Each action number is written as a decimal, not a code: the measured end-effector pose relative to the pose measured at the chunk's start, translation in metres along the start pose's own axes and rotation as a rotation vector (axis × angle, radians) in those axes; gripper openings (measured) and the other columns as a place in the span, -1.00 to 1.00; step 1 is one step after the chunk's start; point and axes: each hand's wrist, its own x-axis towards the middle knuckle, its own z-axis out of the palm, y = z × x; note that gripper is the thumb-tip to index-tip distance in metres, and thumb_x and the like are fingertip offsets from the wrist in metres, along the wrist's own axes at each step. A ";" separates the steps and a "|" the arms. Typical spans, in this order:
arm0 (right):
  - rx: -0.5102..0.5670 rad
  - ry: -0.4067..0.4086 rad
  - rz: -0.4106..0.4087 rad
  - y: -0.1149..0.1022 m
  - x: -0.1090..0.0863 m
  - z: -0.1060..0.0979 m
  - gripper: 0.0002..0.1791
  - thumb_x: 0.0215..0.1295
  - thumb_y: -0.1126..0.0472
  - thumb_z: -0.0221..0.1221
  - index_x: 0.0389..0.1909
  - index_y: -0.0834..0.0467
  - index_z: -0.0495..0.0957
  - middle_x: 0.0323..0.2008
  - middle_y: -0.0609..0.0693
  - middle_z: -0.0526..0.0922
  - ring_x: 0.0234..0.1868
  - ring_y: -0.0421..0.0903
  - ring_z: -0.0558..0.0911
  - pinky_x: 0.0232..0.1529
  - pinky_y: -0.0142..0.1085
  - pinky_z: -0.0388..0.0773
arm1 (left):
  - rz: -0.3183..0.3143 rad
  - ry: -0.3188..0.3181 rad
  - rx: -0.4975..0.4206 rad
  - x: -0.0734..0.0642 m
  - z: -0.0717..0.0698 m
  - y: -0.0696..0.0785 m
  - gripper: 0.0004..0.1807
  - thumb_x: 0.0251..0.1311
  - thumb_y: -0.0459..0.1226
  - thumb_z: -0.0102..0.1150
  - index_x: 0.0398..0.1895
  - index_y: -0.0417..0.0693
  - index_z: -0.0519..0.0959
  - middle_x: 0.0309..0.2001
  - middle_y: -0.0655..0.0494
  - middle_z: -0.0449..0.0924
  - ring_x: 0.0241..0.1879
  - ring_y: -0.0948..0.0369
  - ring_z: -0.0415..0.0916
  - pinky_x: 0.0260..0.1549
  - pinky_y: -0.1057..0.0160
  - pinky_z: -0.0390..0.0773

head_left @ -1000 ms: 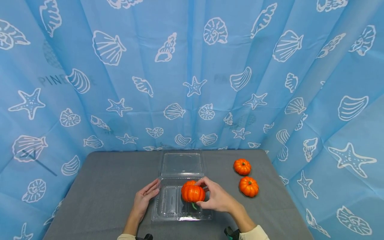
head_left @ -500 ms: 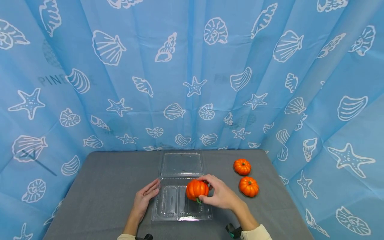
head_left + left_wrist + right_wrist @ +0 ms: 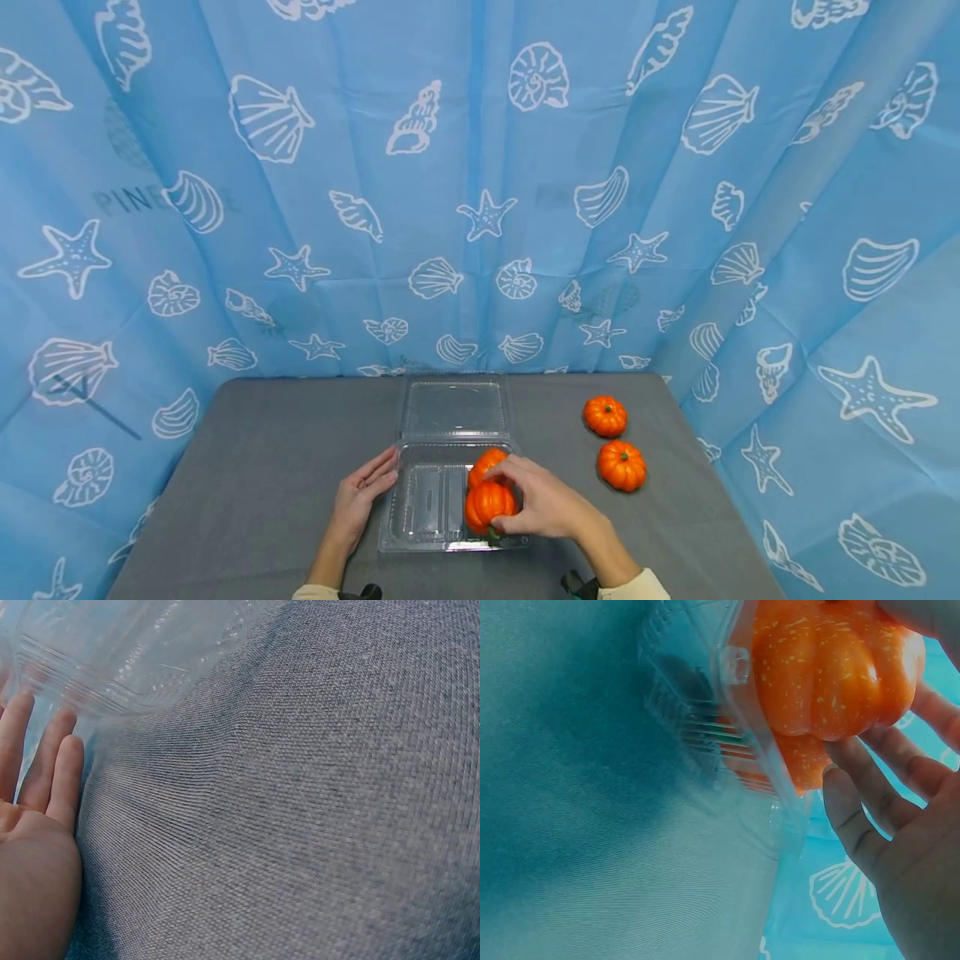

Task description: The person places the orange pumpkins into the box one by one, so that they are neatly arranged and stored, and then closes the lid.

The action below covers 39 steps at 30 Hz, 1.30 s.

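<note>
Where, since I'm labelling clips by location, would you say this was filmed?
Probably a curtained-off filming corner: blue shell-print curtains hang behind and beside a grey-covered table, which bears a clear plastic container and orange pumpkins.

On my feed: left hand (image 3: pixel 363 490), fingers extended; right hand (image 3: pixel 543 502), thumb and fingers curled, gripping; both forearms (image 3: pixel 606 552) angled inward.
</note>
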 end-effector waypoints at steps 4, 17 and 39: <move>-0.011 0.021 -0.010 0.003 -0.002 0.002 -0.53 0.11 -0.03 0.45 0.04 -0.11 0.54 -0.05 -0.25 0.57 -0.09 -0.28 0.50 -0.08 -0.34 0.54 | 0.009 -0.002 0.006 0.000 0.000 0.000 -0.43 0.24 -0.31 0.37 0.35 -0.08 0.54 0.30 0.00 0.60 0.12 0.50 0.62 0.06 0.60 0.52; 0.007 0.080 -0.019 0.009 -0.009 0.015 -0.54 0.10 -0.01 0.49 0.02 -0.10 0.59 -0.02 -0.23 0.60 -0.05 -0.26 0.56 -0.06 -0.32 0.62 | 0.001 0.007 0.001 0.000 0.000 -0.002 -0.42 0.22 -0.31 0.39 0.34 -0.11 0.54 0.29 -0.03 0.60 0.10 0.52 0.62 0.05 0.61 0.53; -0.088 0.056 0.010 0.006 -0.009 0.018 -0.53 0.08 -0.02 0.52 -0.01 -0.06 0.60 -0.04 -0.22 0.57 -0.05 -0.27 0.57 0.02 -0.29 0.62 | -0.010 0.015 0.009 -0.001 0.000 0.000 -0.43 0.22 -0.31 0.39 0.34 -0.06 0.55 0.29 0.00 0.61 0.10 0.54 0.61 0.05 0.63 0.50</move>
